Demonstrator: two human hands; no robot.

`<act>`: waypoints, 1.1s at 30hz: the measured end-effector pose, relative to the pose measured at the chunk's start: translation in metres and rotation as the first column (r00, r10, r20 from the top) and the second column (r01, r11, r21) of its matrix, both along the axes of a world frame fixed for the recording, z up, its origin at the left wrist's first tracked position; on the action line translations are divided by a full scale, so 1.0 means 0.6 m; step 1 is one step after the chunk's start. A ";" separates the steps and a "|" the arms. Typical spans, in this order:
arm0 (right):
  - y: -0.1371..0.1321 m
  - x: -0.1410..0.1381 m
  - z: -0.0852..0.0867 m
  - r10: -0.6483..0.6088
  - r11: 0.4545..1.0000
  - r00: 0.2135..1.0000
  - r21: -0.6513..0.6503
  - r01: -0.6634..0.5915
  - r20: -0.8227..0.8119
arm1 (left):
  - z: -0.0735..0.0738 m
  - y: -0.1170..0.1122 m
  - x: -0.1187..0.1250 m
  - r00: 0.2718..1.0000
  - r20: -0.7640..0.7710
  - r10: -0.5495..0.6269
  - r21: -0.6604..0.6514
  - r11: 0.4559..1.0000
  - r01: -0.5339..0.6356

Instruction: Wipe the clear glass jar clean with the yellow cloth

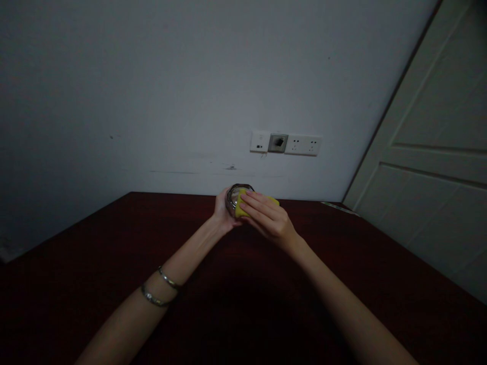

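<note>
My left hand (224,212) is closed round the side of a small round, shiny dish (230,202), with its opening turned toward me. The dish looks like glass or metal; I cannot tell which. In my right hand (272,215) is a yellow cloth (242,207), pressed flat under the fingers against the dish's near right rim. One end of the cloth sticks out beyond the knuckles. Both hands are held together above the far part of the dark red table (182,253). The lower part of the dish is hidden by the hands.
Behind the table's far edge stands a pale wall with white sockets (303,145) and a grey outlet (278,143). A white panelled door (429,152) is on the right. Near the far right corner lies a thin flat strip (338,208). Two bracelets (155,299) circle my left forearm.
</note>
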State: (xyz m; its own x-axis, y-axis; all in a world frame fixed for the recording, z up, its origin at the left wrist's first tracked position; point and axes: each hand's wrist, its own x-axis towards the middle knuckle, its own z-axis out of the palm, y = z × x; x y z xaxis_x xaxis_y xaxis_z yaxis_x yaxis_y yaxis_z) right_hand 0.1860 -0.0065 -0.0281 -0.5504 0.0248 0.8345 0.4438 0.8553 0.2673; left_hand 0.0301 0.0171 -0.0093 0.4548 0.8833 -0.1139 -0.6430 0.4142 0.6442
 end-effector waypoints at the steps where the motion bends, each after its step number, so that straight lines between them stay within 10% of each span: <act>1: 0.001 0.000 -0.002 0.018 1.000 0.999 -0.008 -0.019 -0.033 | -0.001 0.000 0.000 1.000 -0.001 0.013 0.021 1.000 -0.013; 13: -0.004 -0.008 0.019 0.023 0.934 0.908 -0.314 -0.168 -0.419 | -0.015 0.003 0.004 0.970 -0.143 -0.199 0.230 0.946 0.228; 25: -0.030 0.004 0.051 0.148 0.866 0.982 -0.465 -0.185 -0.115 | -0.035 0.011 0.019 0.878 -0.464 0.118 0.363 0.930 0.067; 29: -0.016 0.004 0.046 0.000 0.749 0.894 -0.592 -0.297 -0.449 | -0.045 0.022 0.017 0.792 -0.521 0.318 0.569 0.821 0.045; 33: 0.018 0.008 0.028 -0.353 0.611 0.564 -0.640 -0.466 -0.747 | -0.038 0.012 0.011 0.634 -0.504 0.586 0.805 0.584 0.101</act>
